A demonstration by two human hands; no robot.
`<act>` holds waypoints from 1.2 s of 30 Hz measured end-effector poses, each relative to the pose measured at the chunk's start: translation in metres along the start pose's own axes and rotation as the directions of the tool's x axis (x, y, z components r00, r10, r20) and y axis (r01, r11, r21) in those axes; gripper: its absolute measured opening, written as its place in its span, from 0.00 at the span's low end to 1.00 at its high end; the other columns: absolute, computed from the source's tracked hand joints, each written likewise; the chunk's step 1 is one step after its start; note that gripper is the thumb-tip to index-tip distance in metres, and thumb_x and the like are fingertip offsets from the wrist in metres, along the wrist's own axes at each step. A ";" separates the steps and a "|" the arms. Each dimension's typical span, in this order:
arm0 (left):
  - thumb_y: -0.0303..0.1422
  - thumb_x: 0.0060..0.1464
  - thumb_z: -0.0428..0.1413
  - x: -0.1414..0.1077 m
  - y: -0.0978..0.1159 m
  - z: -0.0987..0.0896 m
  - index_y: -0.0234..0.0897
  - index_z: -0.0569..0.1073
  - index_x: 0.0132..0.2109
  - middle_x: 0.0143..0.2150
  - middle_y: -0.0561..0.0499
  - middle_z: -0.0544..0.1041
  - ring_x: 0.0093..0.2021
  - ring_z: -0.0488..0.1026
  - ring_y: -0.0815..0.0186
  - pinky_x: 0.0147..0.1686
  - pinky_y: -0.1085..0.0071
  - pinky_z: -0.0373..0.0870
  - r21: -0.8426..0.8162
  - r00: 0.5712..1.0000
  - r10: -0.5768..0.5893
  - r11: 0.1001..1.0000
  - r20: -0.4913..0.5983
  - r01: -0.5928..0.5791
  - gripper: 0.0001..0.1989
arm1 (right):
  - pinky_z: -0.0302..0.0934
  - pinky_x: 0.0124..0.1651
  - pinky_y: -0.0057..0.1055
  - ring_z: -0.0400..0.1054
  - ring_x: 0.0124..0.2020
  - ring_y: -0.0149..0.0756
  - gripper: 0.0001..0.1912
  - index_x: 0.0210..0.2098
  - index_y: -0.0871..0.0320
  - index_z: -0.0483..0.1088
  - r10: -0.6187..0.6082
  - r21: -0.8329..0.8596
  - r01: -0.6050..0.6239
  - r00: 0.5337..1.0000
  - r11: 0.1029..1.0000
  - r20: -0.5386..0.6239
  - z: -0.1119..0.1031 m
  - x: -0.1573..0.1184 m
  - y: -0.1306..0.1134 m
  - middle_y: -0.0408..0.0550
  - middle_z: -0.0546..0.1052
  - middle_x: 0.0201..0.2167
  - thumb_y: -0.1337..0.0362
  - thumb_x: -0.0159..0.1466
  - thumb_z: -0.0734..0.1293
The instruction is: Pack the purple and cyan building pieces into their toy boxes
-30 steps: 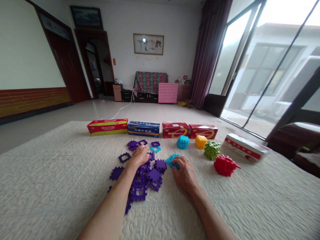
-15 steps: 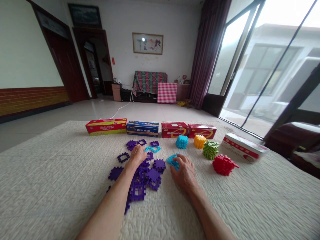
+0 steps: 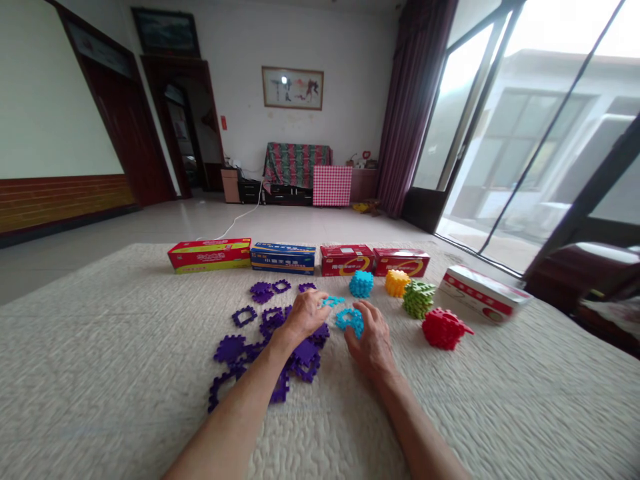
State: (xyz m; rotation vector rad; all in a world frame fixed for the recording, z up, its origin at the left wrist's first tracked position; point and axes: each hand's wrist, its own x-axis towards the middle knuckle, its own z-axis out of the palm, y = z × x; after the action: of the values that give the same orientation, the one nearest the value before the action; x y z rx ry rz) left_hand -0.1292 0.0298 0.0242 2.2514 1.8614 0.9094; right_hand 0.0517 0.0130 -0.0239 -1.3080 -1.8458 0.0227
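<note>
My left hand (image 3: 307,315) is closed, pinching a light blue toothed interlocking tile (image 3: 333,301) between thumb and fingers. It is above the right edge of a loose pile of purple interlocking tiles (image 3: 306,350). My right hand (image 3: 373,339) curls thumb and fingers around another light blue tile (image 3: 347,320), low over the bedspread; whether more than one piece is there I cannot tell. Part of the purple pile is hidden under my left hand and forearm.
Right of my hands stand stacks of tiles: blue (image 3: 361,284), orange (image 3: 397,283), green (image 3: 419,299) and red (image 3: 445,328). Behind is a row of boxes, red-yellow (image 3: 210,256), blue (image 3: 283,259) and dark red (image 3: 347,261). A white-red box (image 3: 483,294) lies right. All rest on a quilted cover (image 3: 125,347).
My left hand has moved right with its light blue tile, away from the purple pile and toward my right hand. My right hand stays nearly in place at the other light blue tile.
</note>
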 end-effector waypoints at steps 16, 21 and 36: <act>0.28 0.58 0.44 -0.009 -0.043 0.024 0.37 0.68 0.54 0.49 0.43 0.70 0.53 0.66 0.59 0.56 0.63 0.61 0.207 0.975 0.034 0.975 0.218 -0.081 0.19 | 0.47 0.55 0.47 0.58 0.56 0.47 0.16 0.44 0.54 0.71 -0.015 -0.099 0.047 0.954 0.994 0.298 -0.010 -0.005 -0.013 0.48 0.72 0.54 0.67 0.56 0.63; 0.29 0.58 0.44 -0.009 -0.042 0.026 0.38 0.65 0.58 0.57 0.39 0.65 0.57 0.64 0.55 0.56 0.58 0.61 0.244 0.978 -0.036 0.970 0.204 -0.015 0.21 | 0.48 0.55 0.44 0.58 0.56 0.45 0.15 0.44 0.53 0.72 -0.032 -0.101 0.063 0.958 0.993 0.286 -0.008 -0.005 -0.011 0.48 0.72 0.54 0.67 0.57 0.63; 0.27 0.52 0.50 -0.007 -0.033 0.011 0.39 0.78 0.39 0.44 0.45 0.77 0.47 0.72 0.58 0.51 0.60 0.63 0.202 0.986 -0.112 0.976 0.126 0.085 0.12 | 0.51 0.53 0.42 0.60 0.55 0.45 0.14 0.41 0.53 0.72 -0.016 -0.116 0.047 0.966 0.992 0.256 -0.006 -0.004 -0.007 0.48 0.73 0.51 0.69 0.56 0.63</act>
State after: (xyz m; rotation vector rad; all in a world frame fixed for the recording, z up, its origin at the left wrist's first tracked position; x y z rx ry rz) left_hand -0.1532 0.0354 -0.0019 2.2370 2.0589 0.5645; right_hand 0.0510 0.0042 -0.0194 -1.4125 -2.1139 0.0657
